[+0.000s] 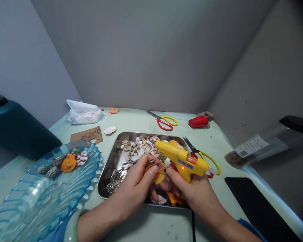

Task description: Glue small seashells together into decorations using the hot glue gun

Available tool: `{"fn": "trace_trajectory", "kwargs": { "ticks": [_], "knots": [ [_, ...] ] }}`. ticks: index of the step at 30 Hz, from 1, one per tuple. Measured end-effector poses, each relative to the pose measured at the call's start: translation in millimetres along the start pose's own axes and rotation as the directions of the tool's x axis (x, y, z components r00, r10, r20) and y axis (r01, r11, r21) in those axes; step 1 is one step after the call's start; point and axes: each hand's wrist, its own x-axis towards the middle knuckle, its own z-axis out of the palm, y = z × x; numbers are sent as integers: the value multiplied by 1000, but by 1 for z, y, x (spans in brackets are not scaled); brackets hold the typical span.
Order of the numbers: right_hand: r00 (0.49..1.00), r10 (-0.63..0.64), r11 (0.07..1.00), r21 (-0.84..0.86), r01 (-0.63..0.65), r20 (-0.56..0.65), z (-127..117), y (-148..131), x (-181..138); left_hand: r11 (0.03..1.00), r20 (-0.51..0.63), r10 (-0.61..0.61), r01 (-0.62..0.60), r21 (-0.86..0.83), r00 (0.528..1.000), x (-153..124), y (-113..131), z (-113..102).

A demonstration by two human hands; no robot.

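Found left hand point(137, 178) over the metal tray point(112, 159), wrist angled inward, thumb and fingers pinching an orange shell point(159, 178) above the tray's middle; found right hand point(195, 190) curled round a yellow glue gun point(179, 155), likewise over the tray; cannot tell contact between right fingertips and shell; noted shell partly hidden by fingers, teal bottle point(20, 129) left of the tray cut off at the view's edge; counted one pair of scissors point(160, 118) behind the tray, a second pair point(198, 152) at its right, one red cup point(198, 121) behind-right.
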Motion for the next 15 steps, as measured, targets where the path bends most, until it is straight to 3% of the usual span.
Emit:
{"fn": "trace_trajectory", "kwargs": {
  "ticks": [15],
  "knots": [
    [1000, 15, 1000, -16, -14, 15, 1, -2, -2, 982, -74, 23, -9, 187, 997, -4, 1, 1]
  ]
}}
